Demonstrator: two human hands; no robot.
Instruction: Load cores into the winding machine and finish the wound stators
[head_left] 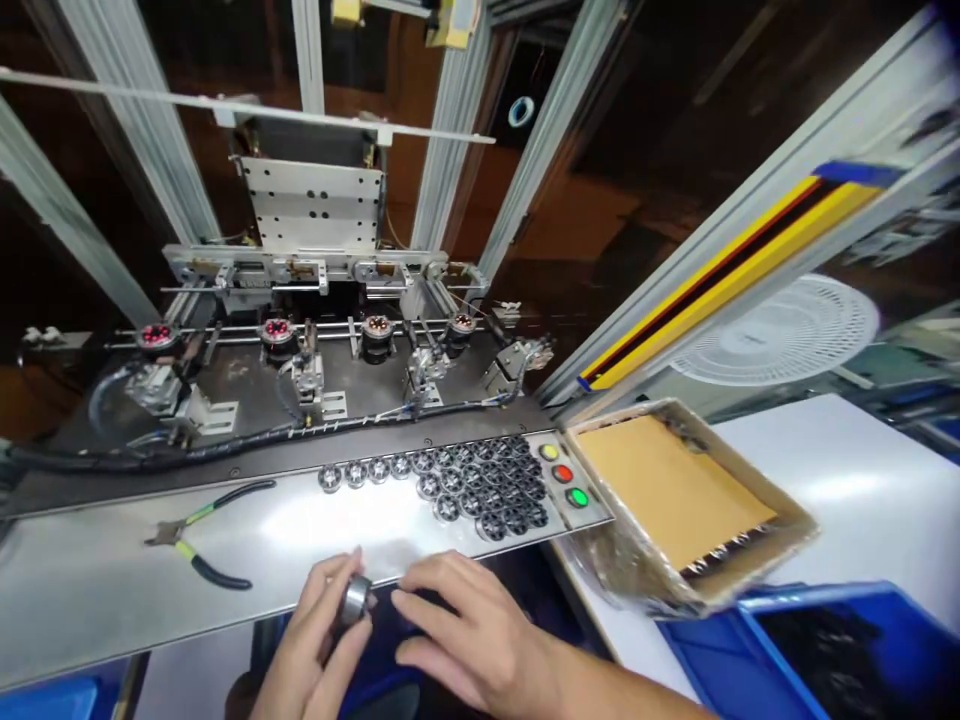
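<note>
Steel shelf [97, 595] spans lower left to centre, machine stations [377, 343] behind. Round metal part [356, 600] sits bottom centre, clamped between left hand [311, 640] thumb and fingers. Right hand [480, 630] just beside, thumb and fingers apart, nothing visible in grip. Part should be stiff, dense; shiny wall may slip. Best hold: across outer wall.

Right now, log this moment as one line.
left hand: holding round metal part | right hand: open, alongside | pliers: on metal shelf | dark wheels: clustered beside buttons
</note>
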